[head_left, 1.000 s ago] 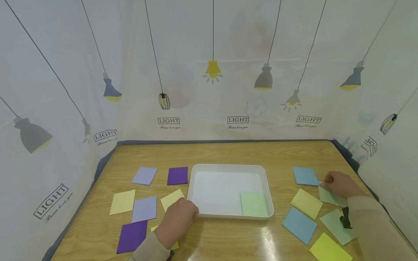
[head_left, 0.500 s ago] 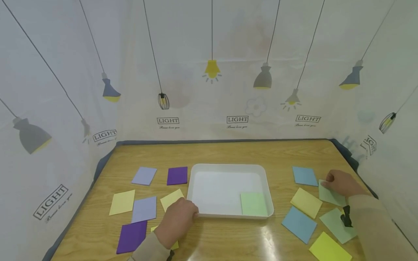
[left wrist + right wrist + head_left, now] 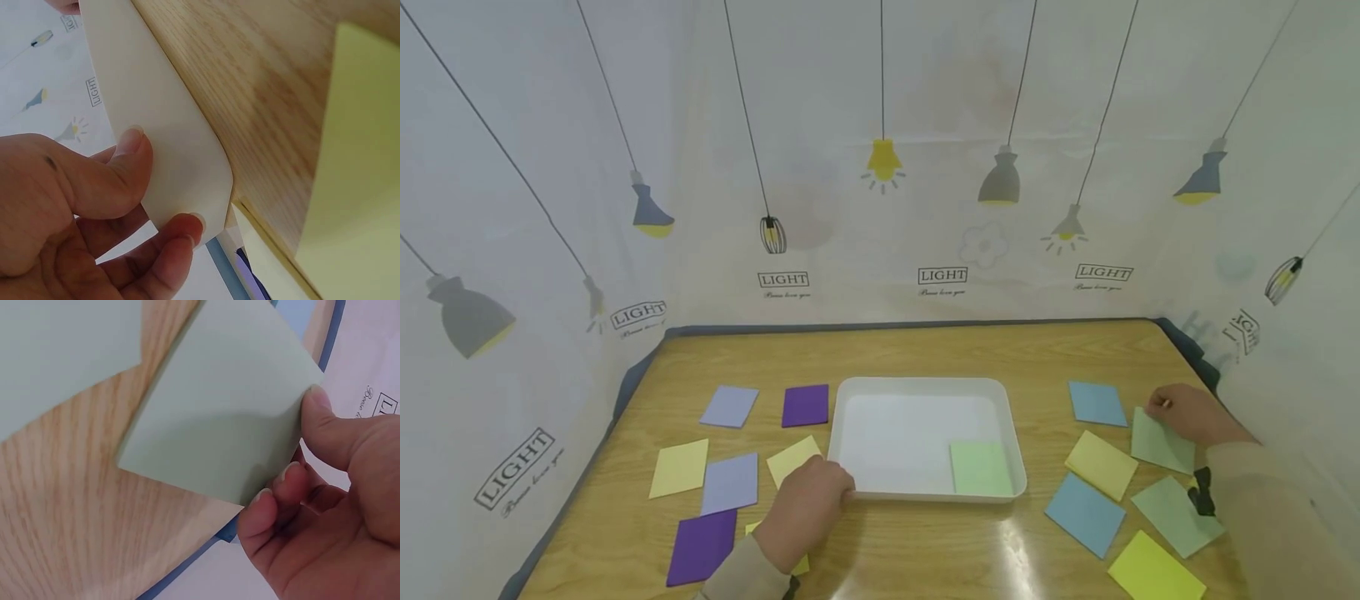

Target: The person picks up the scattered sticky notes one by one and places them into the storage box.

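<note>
My left hand [image 3: 808, 510] grips the near-left corner of a white tray [image 3: 917, 497]. In the left wrist view the thumb lies on the outer wall of the tray [image 3: 159, 112] and fingertips curl at its corner. A light green sticky note pad [image 3: 981, 468] lies in the tray's near-right corner. My right hand [image 3: 1197, 414] pinches the far edge of another pale green sticky note pad [image 3: 1161, 443] at the far right. In the right wrist view its thumb is on the edge of that pad [image 3: 219, 406], fingers curled at the near corner.
Right of the tray lie blue [image 3: 1097, 404], pale yellow [image 3: 1101, 465], another blue [image 3: 1085, 515], green [image 3: 1176, 515] and bright yellow [image 3: 1157, 568] pads. Left of it are lilac [image 3: 730, 406], purple [image 3: 806, 406] and yellow [image 3: 679, 468] ones. Printed cloth [image 3: 865, 233] walls the table.
My right hand has shifted slightly toward the far side, and the far edge of the pale green pad has risen with it. The left hand and the tray keep their places.
</note>
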{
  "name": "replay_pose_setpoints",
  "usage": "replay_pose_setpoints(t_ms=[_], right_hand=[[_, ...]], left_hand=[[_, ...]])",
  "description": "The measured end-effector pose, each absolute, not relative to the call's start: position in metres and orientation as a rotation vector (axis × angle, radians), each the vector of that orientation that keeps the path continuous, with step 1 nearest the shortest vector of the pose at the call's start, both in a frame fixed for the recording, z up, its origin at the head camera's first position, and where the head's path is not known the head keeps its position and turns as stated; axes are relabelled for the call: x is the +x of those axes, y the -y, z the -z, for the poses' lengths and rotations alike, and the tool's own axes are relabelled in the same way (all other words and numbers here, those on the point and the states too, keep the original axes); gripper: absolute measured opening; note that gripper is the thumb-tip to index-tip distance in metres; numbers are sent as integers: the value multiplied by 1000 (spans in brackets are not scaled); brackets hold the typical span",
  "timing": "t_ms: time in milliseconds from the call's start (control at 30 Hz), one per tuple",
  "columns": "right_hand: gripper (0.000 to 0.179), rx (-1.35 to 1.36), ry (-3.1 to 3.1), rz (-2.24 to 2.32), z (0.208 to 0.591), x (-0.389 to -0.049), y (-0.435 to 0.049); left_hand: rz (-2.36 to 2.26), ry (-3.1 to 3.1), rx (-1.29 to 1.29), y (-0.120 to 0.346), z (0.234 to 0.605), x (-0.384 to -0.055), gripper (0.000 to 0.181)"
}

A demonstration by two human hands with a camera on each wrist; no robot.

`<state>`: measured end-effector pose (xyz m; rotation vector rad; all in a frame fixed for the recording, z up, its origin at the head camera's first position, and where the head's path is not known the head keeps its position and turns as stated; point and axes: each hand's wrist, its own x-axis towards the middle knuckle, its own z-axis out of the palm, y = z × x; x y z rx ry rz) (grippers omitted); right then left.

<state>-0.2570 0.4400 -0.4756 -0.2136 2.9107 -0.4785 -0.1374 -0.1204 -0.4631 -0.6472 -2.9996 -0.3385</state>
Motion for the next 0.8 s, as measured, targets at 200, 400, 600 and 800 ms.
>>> replay_pose_setpoints(t_ms=[200,400,600,800], right_hand=[[19,-277,-2917,448,455,-249,-429],[24,-268,-2891,421,434,-243,-422],[25,-207,-2851,468,426,-244,-421],[20,-211,-2863,500,425,-242,-416]], left_hand=[[339,3003,-643,121,465,-137,14],[337,3001,-649,121,465,-137,15],[333,2997,-640,121,464,-136,16],[335,2978,-645,120,465,-136,15]])
